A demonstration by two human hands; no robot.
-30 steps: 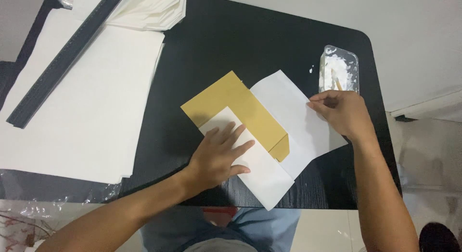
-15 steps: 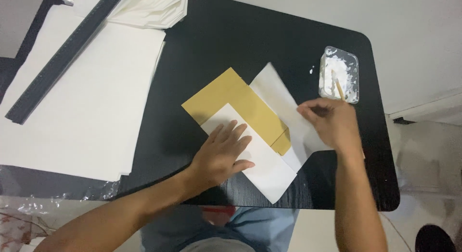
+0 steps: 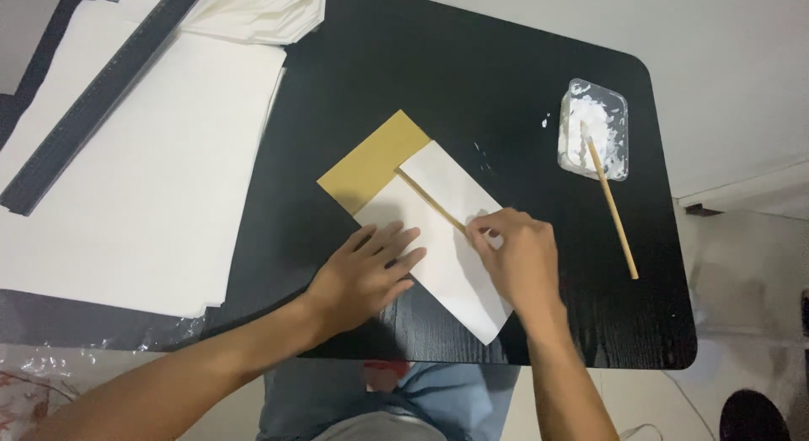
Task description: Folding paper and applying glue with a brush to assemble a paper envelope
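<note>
A tan cardboard piece [image 3: 371, 159] lies on a black table [image 3: 472, 79], mostly covered by white paper [image 3: 447, 239] whose right flap is folded over it. My left hand [image 3: 364, 271] lies flat, fingers spread, on the paper's lower left part. My right hand [image 3: 518, 254] presses its fingertips on the folded flap near the narrow strip of cardboard still showing between the two paper layers. Neither hand grips anything.
A clear plastic tray of white paste [image 3: 594, 129] sits at the table's right, with a thin wooden stick [image 3: 613, 209] resting in it. Large white sheets [image 3: 143, 171] and a long black ruler [image 3: 93, 96] lie at the left. Crumpled white paper [image 3: 257, 11] is at the top.
My right hand has folded the right paper flap leftward over the cardboard and now presses it down. The left hand has stayed in place on the paper.
</note>
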